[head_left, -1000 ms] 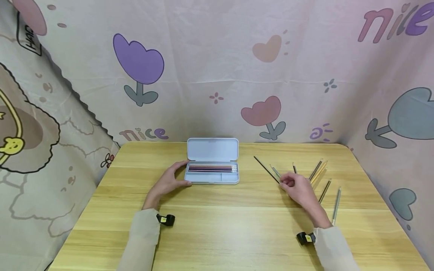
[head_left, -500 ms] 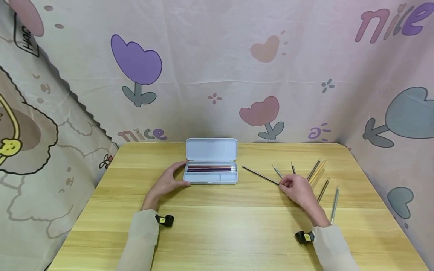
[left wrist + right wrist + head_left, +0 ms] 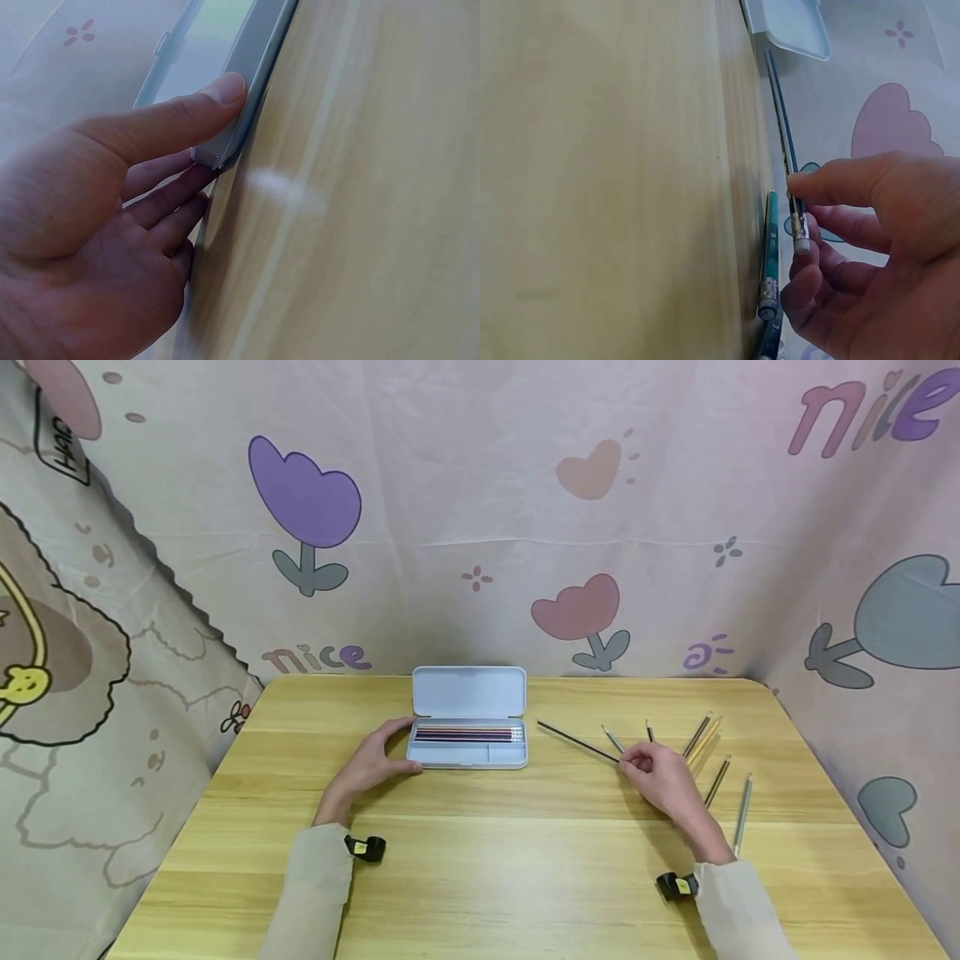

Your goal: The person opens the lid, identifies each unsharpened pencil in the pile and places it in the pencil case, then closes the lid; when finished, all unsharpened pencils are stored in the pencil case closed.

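An open white pencil case [image 3: 450, 754] stands at the table's back middle, lid raised. Several dark striped pencils [image 3: 467, 735] lie side by side in its rear compartment. My left hand [image 3: 366, 768] holds the case's left end; in the left wrist view the thumb [image 3: 225, 88] lies on its edge, and the fingers reach behind its corner. With thumb and fingers, my right hand [image 3: 662, 778] pinches a dark pencil [image 3: 573, 739] near its eraser end. The pencil's far tip points left toward the case. In the right wrist view, a green pencil [image 3: 772, 232] lies just below the held one.
Around the right hand several loose pencils are spread: a yellow one [image 3: 705, 741], dark ones [image 3: 717, 780] and a grey-green one [image 3: 743, 814]. Patterned cloth [image 3: 442, 527] hangs behind the wooden table [image 3: 495, 877] and along its sides.
The pencil in my right hand has swung, its far tip moving left toward the case, then rising slightly. The left hand and the case stay in place.
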`<state>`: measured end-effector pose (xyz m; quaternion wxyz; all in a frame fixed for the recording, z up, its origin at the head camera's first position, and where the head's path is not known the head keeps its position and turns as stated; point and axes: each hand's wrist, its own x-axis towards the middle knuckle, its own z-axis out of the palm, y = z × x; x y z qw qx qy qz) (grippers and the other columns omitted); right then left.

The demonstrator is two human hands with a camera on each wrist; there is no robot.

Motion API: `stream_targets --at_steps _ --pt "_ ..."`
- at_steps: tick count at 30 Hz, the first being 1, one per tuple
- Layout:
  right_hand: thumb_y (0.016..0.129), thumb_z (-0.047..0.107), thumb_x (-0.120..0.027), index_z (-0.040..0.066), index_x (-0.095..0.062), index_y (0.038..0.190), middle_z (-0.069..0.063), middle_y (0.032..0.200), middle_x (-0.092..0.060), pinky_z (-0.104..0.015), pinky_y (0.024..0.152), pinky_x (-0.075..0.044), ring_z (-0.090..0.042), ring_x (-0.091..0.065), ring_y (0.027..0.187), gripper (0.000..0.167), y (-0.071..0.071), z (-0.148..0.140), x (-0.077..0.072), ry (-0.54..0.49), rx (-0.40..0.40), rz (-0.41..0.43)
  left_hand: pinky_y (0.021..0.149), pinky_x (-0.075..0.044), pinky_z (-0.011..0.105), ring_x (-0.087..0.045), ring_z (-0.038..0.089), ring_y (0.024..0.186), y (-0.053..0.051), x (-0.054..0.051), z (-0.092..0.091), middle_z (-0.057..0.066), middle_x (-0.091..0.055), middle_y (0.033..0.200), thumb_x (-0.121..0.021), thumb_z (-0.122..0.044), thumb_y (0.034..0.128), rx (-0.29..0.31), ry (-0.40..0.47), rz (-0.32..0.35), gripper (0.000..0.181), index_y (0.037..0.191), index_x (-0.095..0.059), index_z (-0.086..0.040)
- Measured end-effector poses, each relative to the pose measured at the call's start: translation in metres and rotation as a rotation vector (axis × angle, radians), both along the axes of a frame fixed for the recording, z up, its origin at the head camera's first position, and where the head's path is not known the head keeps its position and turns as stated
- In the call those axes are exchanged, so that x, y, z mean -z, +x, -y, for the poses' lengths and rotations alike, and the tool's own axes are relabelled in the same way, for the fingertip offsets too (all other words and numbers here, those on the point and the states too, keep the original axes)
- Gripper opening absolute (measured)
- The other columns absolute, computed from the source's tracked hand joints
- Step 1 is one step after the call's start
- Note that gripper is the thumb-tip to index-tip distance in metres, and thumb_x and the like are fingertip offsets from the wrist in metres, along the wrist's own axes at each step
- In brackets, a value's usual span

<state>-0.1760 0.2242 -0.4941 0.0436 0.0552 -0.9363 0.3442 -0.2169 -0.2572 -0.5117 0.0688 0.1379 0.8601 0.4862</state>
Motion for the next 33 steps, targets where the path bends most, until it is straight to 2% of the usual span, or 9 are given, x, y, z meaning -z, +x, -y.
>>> stream_targets --at_steps 6,11,15,18,20,24,28,31,33 --pt "0.097 0.008 -0.070 0.003 -0.073 0.098 -0.005 0.088 -0.070 -0.029 0.068 -0.052 -0.019 -0.063 0.079 0.006 -0.002 -0.001 -0.004 -0.027 -0.009 -0.001 0.123 -0.016 0.062 -0.025 0.043 0.150 0.001 0.001 0.002 0.022 -0.038 0.159 -0.089 -0.014 0.0804 -0.003 0.004 -0.002 0.088 0.154 -0.043 -0.003" --pt "0.101 0.011 -0.065 0.001 -0.072 0.108 -0.008 0.095 -0.070 -0.023 0.070 -0.053 -0.020 -0.064 0.085 0.014 -0.003 -0.001 -0.007 -0.079 -0.004 0.022 0.123 -0.016 0.062 -0.025 0.043 0.150 0.001 0.003 0.003 0.023 -0.038 0.159 -0.089 -0.014 0.0803 -0.009 -0.001 -0.002 0.088 0.154 -0.043 -0.003" --pt "0.104 0.018 -0.062 -0.001 -0.071 0.110 -0.014 0.096 -0.073 -0.023 0.070 -0.056 -0.027 -0.068 0.086 0.022 -0.003 0.001 -0.008 -0.194 0.003 0.026 0.123 -0.016 0.062 -0.025 0.044 0.150 0.002 0.003 0.003 0.023 -0.038 0.159 -0.089 -0.015 0.0804 -0.008 -0.003 -0.005 0.087 0.154 -0.043 -0.004" --pt "0.105 0.021 -0.062 -0.003 -0.071 0.109 -0.019 0.095 -0.074 -0.025 0.063 -0.058 -0.032 -0.069 0.080 0.026 -0.002 0.004 -0.009 -0.288 0.008 0.023 0.123 -0.016 0.063 -0.025 0.044 0.150 0.002 0.002 0.002 0.023 -0.038 0.159 -0.089 -0.015 0.0805 -0.008 -0.008 -0.009 0.087 0.154 -0.044 -0.004" --pt "0.104 0.021 -0.063 -0.004 -0.072 0.107 -0.022 0.093 -0.073 -0.025 0.057 -0.056 -0.031 -0.068 0.074 0.027 -0.002 0.006 -0.009 -0.345 0.024 0.020 0.123 -0.016 0.062 -0.025 0.043 0.150 0.002 0.002 0.002 0.022 -0.038 0.159 -0.089 -0.015 0.0806 -0.009 -0.012 -0.009 0.086 0.153 -0.044 -0.004" --pt "0.101 0.023 -0.068 -0.006 -0.072 0.106 -0.026 0.090 -0.070 -0.021 0.051 -0.050 -0.020 -0.061 0.065 0.029 -0.002 0.010 -0.009 -0.490 0.075 0.040 0.124 -0.016 0.060 -0.025 0.042 0.151 0.001 0.002 0.002 0.021 -0.039 0.159 -0.089 -0.015 0.0804 -0.013 -0.011 -0.004 0.086 0.153 -0.044 -0.004" --pt "0.099 0.026 -0.071 -0.007 -0.071 0.110 -0.026 0.093 -0.069 -0.024 0.057 -0.056 -0.014 -0.061 0.069 0.035 -0.002 0.015 -0.008 -0.607 0.083 0.109 0.124 -0.016 0.059 -0.026 0.041 0.151 0.001 0.001 0.000 0.020 -0.039 0.159 -0.089 -0.015 0.0803 -0.017 -0.008 0.000 0.086 0.153 -0.044 -0.004" --pt "0.099 0.026 -0.071 -0.006 -0.069 0.115 -0.023 0.099 -0.071 -0.028 0.067 -0.061 -0.019 -0.066 0.077 0.036 -0.002 0.019 -0.006 -0.633 0.044 0.152 0.124 -0.016 0.060 -0.026 0.042 0.150 0.000 0.002 0.000 0.021 -0.038 0.159 -0.089 -0.015 0.0804 -0.014 -0.013 -0.003 0.087 0.153 -0.044 -0.004" --pt "0.098 0.022 -0.072 -0.006 -0.068 0.116 -0.021 0.101 -0.073 -0.030 0.070 -0.062 -0.024 -0.069 0.082 0.033 -0.002 0.023 -0.004 -0.650 0.018 0.151 0.123 -0.016 0.060 -0.026 0.042 0.150 0.000 0.002 0.000 0.021 -0.038 0.159 -0.089 -0.015 0.0807 -0.009 -0.013 -0.007 0.086 0.154 -0.044 -0.004"
